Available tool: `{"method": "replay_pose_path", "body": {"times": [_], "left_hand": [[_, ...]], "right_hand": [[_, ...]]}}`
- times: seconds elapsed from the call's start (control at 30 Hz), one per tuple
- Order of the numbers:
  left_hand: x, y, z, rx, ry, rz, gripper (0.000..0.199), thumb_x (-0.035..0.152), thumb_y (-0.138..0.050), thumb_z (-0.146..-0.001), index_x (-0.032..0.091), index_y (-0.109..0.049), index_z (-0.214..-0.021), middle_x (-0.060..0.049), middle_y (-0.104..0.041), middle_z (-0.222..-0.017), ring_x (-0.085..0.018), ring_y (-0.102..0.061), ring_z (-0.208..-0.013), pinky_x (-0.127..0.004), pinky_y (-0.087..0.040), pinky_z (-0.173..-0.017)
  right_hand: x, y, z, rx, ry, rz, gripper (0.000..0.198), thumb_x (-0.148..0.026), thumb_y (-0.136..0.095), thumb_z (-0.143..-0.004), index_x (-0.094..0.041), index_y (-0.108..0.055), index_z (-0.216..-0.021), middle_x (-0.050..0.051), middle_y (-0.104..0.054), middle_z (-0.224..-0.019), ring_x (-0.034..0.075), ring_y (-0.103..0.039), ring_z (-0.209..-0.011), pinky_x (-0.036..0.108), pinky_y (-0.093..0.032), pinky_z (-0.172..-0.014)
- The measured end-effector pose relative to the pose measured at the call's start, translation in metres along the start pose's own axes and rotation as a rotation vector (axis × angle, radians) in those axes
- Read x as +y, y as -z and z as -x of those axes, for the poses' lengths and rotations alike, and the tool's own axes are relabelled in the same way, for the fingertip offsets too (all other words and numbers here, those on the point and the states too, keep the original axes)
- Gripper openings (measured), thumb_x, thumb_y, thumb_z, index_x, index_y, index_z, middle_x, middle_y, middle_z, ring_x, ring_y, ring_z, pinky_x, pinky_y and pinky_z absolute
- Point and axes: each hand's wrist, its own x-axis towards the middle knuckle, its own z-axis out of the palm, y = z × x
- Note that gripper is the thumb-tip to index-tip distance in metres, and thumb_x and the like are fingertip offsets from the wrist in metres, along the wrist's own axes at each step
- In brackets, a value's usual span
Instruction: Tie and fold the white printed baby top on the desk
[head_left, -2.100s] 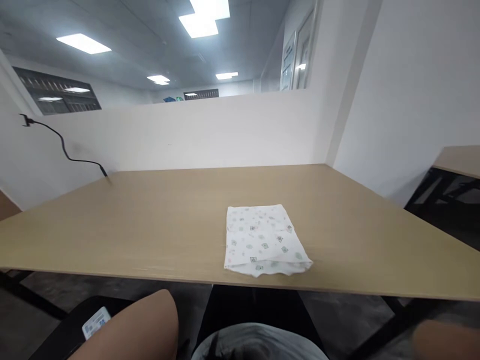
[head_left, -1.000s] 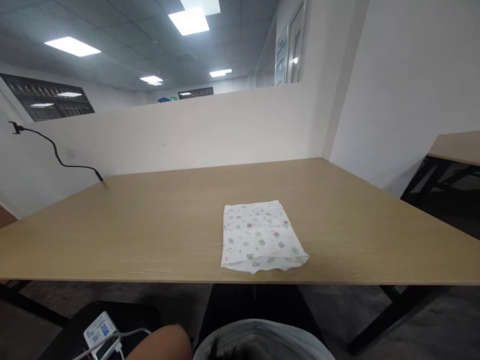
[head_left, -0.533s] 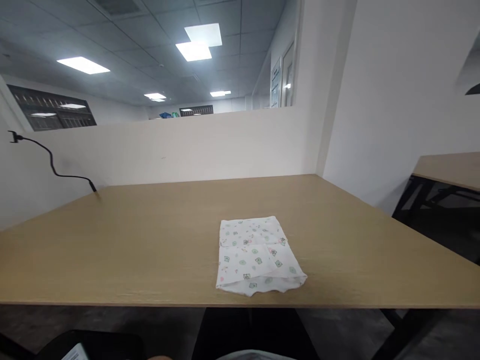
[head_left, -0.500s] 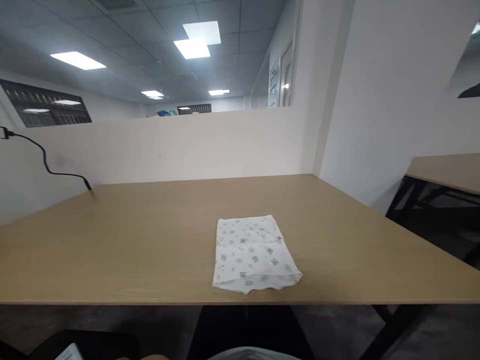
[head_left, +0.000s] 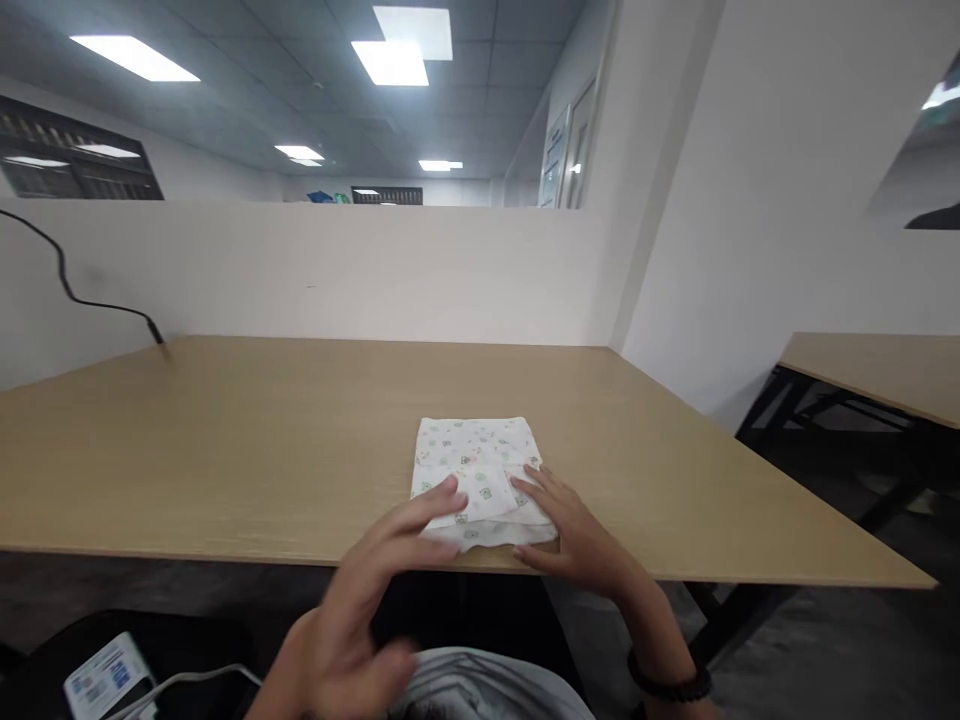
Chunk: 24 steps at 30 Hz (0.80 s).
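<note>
Left hand [head_left: 341, 613], wide and blurred, perhaps hovers, while the equally wide right hand [head_left: 576, 535] touches the folded cloth [head_left: 472, 439], best pressed lightly so layers stay flat.

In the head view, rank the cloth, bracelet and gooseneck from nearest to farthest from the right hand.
1. Cloth: partly under the right hand.
2. Bracelet: worn just behind that hand.
3. Gooseneck: far left corner of the table.

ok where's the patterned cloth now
In the head view's lower middle, the patterned cloth lies near the front edge of the table, the left hand by its near left corner, the right hand at its near right.
</note>
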Motion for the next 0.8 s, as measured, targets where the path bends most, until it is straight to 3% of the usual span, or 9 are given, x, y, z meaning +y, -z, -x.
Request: {"method": "replay_pose_path", "body": {"times": [0.07,0.17,0.27,0.33,0.43,0.57,0.7,0.8], "left_hand": [[-0.023,-0.015,-0.016,-0.112,0.064,-0.117,0.049,0.045,-0.043,-0.099,0.029,-0.041,-0.146,-0.006,-0.032,-0.158,-0.027,-0.027,-0.149,-0.048,-0.032,-0.123],[-0.061,-0.03,-0.022,-0.263,0.228,-0.361,0.069,0.049,-0.054,-0.094,0.026,-0.027,-0.154,-0.008,-0.027,-0.16,-0.028,-0.02,-0.151,-0.054,-0.022,-0.126],[-0.08,-0.033,-0.008,-0.348,0.275,-0.456,0.086,0.058,-0.065,-0.086,0.024,-0.026,-0.154,-0.012,-0.03,-0.158,-0.03,-0.027,-0.148,-0.055,-0.027,-0.124],[-0.081,-0.028,0.003,-0.347,0.253,-0.463,0.085,0.055,-0.07,-0.083,0.027,-0.03,-0.152,-0.012,-0.034,-0.156,-0.03,-0.034,-0.145,-0.052,-0.034,-0.121],[-0.079,-0.017,0.015,-0.334,0.159,-0.451,0.068,0.034,-0.071,-0.087,0.033,-0.039,-0.147,-0.008,-0.047,-0.147,-0.027,-0.047,-0.135,-0.045,-0.045,-0.114],[-0.084,-0.011,0.024,-0.291,0.093,-0.51,0.068,0.002,-0.054,-0.085,0.034,-0.044,-0.144,-0.007,-0.055,-0.134,-0.023,-0.056,-0.121,-0.039,-0.053,-0.104],[-0.095,-0.015,0.029,-0.205,0.038,-0.598,0.069,-0.006,-0.043,-0.079,0.029,-0.051,-0.138,-0.009,-0.047,-0.145,-0.026,-0.044,-0.136,-0.045,-0.048,-0.112],[-0.102,-0.014,0.03,-0.229,-0.052,-0.585,0.059,-0.005,-0.04,-0.084,0.025,-0.054,-0.133,-0.007,-0.045,-0.15,-0.023,-0.035,-0.144,-0.049,-0.038,-0.12]], "right_hand": [[0.006,-0.01,0.0,-0.076,-0.053,0.069,0.082,-0.069,-0.056,-0.089,-0.023,-0.039,-0.154,0.009,-0.024,-0.16,0.031,-0.017,-0.149,0.055,-0.014,-0.121],[0.011,-0.009,0.003,-0.149,-0.092,0.107,0.089,-0.076,-0.055,-0.085,-0.023,-0.037,-0.155,0.01,-0.021,-0.16,0.033,-0.017,-0.149,0.057,-0.011,-0.121],[0.013,0.0,0.008,-0.202,-0.054,0.095,0.101,-0.076,-0.068,-0.075,-0.025,-0.033,-0.156,0.01,-0.019,-0.161,0.034,-0.016,-0.149,0.056,-0.012,-0.121],[0.013,0.005,0.014,-0.214,-0.024,0.086,0.107,-0.069,-0.079,-0.069,-0.027,-0.033,-0.156,0.009,-0.02,-0.161,0.034,-0.017,-0.149,0.055,-0.014,-0.121],[0.016,0.007,0.027,-0.183,0.034,0.065,0.112,-0.047,-0.088,-0.064,-0.029,-0.029,-0.157,0.007,-0.025,-0.16,0.033,-0.025,-0.146,0.049,-0.023,-0.121],[0.029,0.001,0.038,-0.07,0.087,0.121,0.092,-0.02,-0.075,-0.072,-0.028,-0.035,-0.155,0.008,-0.037,-0.154,0.032,-0.038,-0.139,0.047,-0.032,-0.116],[0.046,-0.009,0.037,0.015,0.121,0.225,0.08,-0.005,-0.059,-0.068,-0.025,-0.051,-0.145,0.009,-0.047,-0.147,0.031,-0.041,-0.134,0.052,-0.032,-0.114],[0.051,-0.013,0.037,0.047,0.181,0.22,0.075,-0.004,-0.057,-0.065,-0.021,-0.057,-0.138,0.011,-0.049,-0.144,0.032,-0.037,-0.138,0.056,-0.029,-0.115]]}}
